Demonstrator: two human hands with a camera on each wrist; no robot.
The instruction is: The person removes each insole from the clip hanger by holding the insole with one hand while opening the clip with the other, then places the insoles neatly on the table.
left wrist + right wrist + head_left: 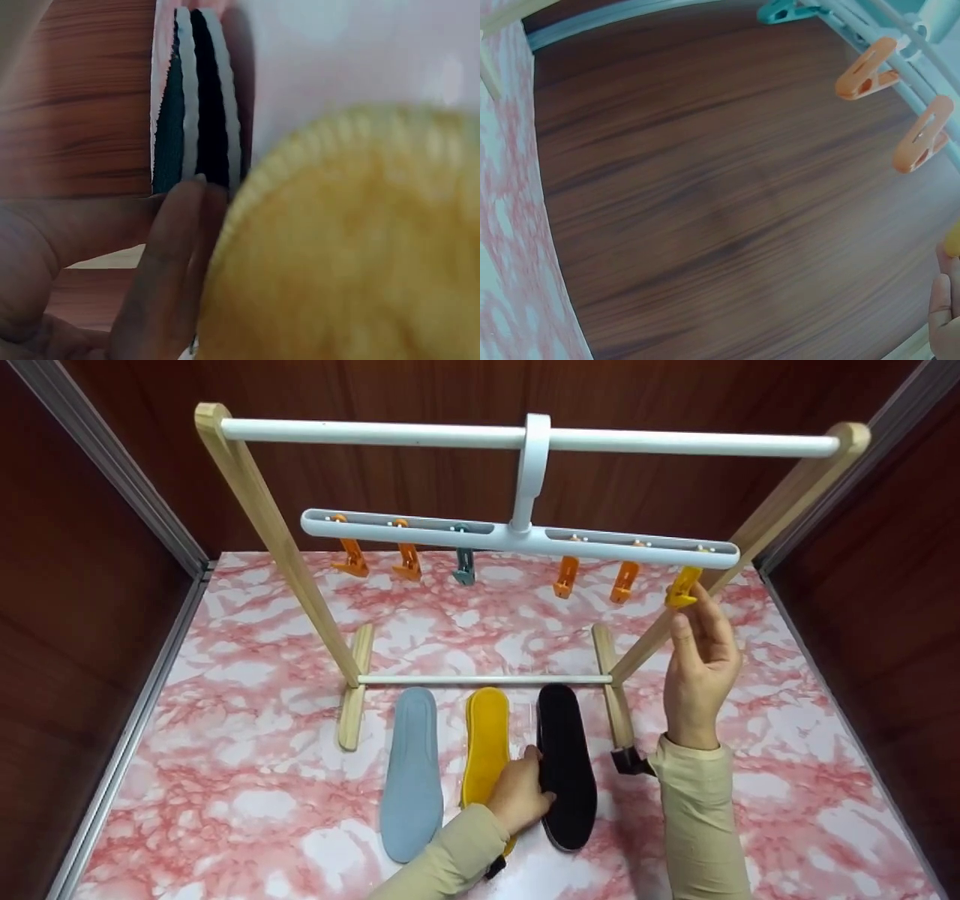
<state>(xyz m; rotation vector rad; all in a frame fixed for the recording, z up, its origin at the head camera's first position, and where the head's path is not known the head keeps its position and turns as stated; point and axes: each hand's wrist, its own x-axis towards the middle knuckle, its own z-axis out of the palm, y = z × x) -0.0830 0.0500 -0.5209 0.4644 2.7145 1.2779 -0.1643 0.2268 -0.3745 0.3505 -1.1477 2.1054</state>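
Note:
A pair of black insoles [568, 780], stacked with white edges [223, 90], lies on the marbled surface. My left hand [519, 795] reaches over the yellow insoles [487, 735] and grips the black ones at their near left edge, thumb and fingertips on the rim. Up at the right end of the white clip hanger [450, 538], my right hand [703, 667] pinches the hanging yellow clip [684, 587] between thumb and fingers. In the right wrist view only part of that hand [946, 307] shows at the right edge.
Pale blue insoles [412, 780] lie at the left. Orange clips [566, 577] and a dark green clip [464, 566] hang along the hanger. It hooks on the white top bar [375, 433] of a wooden rack [277, 540]. Dark wood panels [75, 510] enclose the space.

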